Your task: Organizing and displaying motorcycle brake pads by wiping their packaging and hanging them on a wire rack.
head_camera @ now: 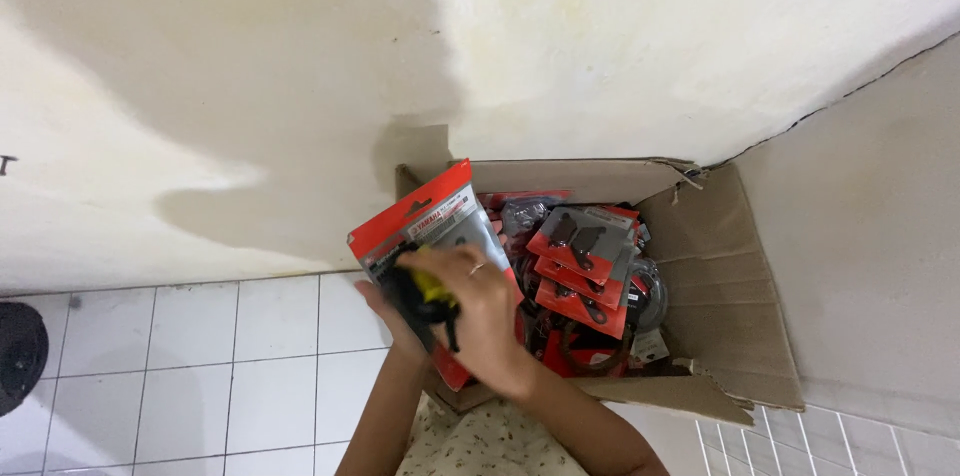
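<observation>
My left hand (385,311) grips a flat red-and-grey blister pack (430,216) from underneath, tilted up over the left edge of an open cardboard box (725,266). My right hand (485,311), a ring on one finger, lies across the front of that pack and is shut on a small yellow-and-black device (425,288) pressed against it. Inside the box lie several more red-and-grey packs (580,266) holding dark parts, stacked at an angle.
The box stands in a corner against a stained cream wall (250,66) and a grey wall (870,236). White floor tiles (200,366) spread to the left. A dark round object (18,351) shows at the left edge.
</observation>
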